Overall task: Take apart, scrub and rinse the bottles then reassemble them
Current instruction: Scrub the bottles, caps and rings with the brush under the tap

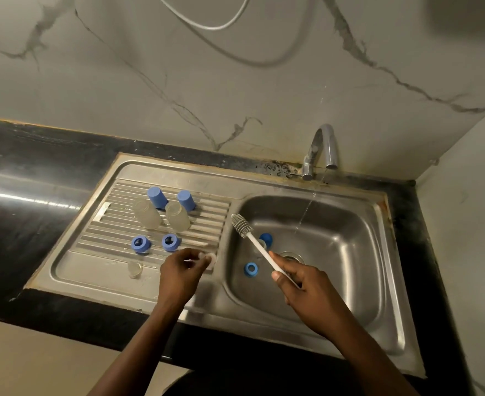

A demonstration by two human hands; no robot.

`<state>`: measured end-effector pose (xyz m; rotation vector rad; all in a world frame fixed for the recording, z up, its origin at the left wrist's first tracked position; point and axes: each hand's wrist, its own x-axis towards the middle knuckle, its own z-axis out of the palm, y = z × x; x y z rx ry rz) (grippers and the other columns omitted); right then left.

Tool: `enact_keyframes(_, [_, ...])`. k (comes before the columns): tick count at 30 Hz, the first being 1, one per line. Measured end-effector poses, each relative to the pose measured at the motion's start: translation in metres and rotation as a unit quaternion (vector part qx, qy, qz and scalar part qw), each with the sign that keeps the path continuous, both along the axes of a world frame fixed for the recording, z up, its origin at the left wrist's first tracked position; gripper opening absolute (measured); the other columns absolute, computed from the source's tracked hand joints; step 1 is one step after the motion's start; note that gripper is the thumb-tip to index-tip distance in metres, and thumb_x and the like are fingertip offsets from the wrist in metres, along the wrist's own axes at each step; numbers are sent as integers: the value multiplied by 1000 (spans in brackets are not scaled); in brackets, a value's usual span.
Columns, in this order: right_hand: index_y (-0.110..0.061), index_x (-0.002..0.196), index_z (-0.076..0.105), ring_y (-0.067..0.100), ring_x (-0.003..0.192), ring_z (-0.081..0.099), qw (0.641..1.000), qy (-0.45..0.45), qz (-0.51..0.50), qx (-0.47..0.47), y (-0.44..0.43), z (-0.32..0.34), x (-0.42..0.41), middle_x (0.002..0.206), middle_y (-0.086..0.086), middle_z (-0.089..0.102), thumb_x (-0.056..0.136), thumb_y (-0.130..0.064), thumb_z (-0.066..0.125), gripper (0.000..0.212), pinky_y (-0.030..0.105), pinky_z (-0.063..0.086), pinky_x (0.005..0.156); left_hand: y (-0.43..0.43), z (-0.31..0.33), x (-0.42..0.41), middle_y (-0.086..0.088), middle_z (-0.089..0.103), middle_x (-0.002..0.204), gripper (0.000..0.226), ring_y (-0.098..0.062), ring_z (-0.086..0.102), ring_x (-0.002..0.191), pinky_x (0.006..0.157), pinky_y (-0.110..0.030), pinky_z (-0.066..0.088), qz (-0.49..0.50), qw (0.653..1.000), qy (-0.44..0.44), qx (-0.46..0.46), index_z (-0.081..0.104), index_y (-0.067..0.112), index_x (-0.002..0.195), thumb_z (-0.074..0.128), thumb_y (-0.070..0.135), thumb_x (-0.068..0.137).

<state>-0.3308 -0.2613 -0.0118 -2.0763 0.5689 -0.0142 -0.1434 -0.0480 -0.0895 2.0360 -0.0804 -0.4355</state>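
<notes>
Two clear bottle bodies stand upside down on the ribbed drainboard, with two blue caps behind them and two blue collar rings in front. A clear teat lies near the drainboard's front. My left hand pinches another clear teat at the drainboard's right edge. My right hand grips the white handle of a bottle brush, bristles up over the basin's left rim. A blue ring and a blue cap lie in the basin.
The chrome tap at the back runs a thin stream into the steel sink basin, with the drain at its centre. Black countertop surrounds the sink. A marbled wall and a hanging white hose rise behind.
</notes>
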Motion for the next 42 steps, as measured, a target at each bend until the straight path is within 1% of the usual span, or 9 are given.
enact_keyframes(5, [-61,137,57,-2,76,67,1000,-5,3,3,1,10,-1,76,-33,63,102,-43,60,39,19,52,77,-25,39,12,-25,73,101,19,-42,76,104,95,-48,62,66,921,239,-300,69,-2,105,72,16,100])
enact_keyframes(8, [-61,134,60,-2,76,68,1000,-6,10,11,3,20,-5,75,-32,65,103,-39,61,38,17,49,74,-33,55,17,-28,72,110,22,-40,76,104,82,-40,67,84,884,294,-354,69,-1,111,70,18,100])
enact_keyframes(17, [-78,133,40,5,85,68,991,12,13,-130,4,28,-18,91,-17,73,99,-56,55,44,21,49,72,-57,74,14,-18,79,96,22,-25,78,84,82,-37,65,82,885,297,-348,72,2,108,67,22,103])
enact_keyframes(25, [-66,151,31,12,89,66,965,43,45,-254,4,37,-16,98,-13,71,108,-52,40,46,27,45,72,-61,77,13,-24,77,103,23,-30,76,90,88,-42,63,41,907,274,-317,73,-1,110,69,19,101])
enact_keyframes(28, [-68,142,43,2,72,62,986,26,15,-166,4,35,-15,72,-23,63,105,-49,51,43,16,41,63,-62,78,13,-27,74,105,24,-32,76,91,88,-44,64,33,906,274,-321,72,-3,111,69,18,99])
enact_keyframes(31, [-59,131,63,0,55,54,996,-3,-22,83,6,36,-13,63,-21,59,106,-35,59,35,14,39,59,-62,79,14,-30,73,117,28,-38,73,105,91,-46,63,24,896,292,-334,70,-4,117,68,18,99])
enact_keyframes(36, [-46,129,70,9,46,22,873,100,-18,476,-3,58,-9,66,2,35,106,-38,54,29,18,23,41,-63,86,13,-26,72,128,44,-40,69,124,96,-46,57,-23,873,324,-364,66,-2,130,67,27,97])
enact_keyframes(39, [-39,136,68,6,45,20,840,91,-10,535,-6,53,-9,67,1,29,107,-38,51,34,17,22,39,-67,91,14,-26,71,130,49,-38,70,123,95,-45,56,-37,856,343,-385,65,-1,133,67,30,95])
enact_keyframes(42, [-45,131,70,9,45,23,886,84,-11,455,1,47,-5,65,2,35,108,-37,53,30,18,24,40,-73,91,14,-27,74,123,50,-42,70,121,92,-46,58,-12,883,306,-355,69,-1,127,72,32,90])
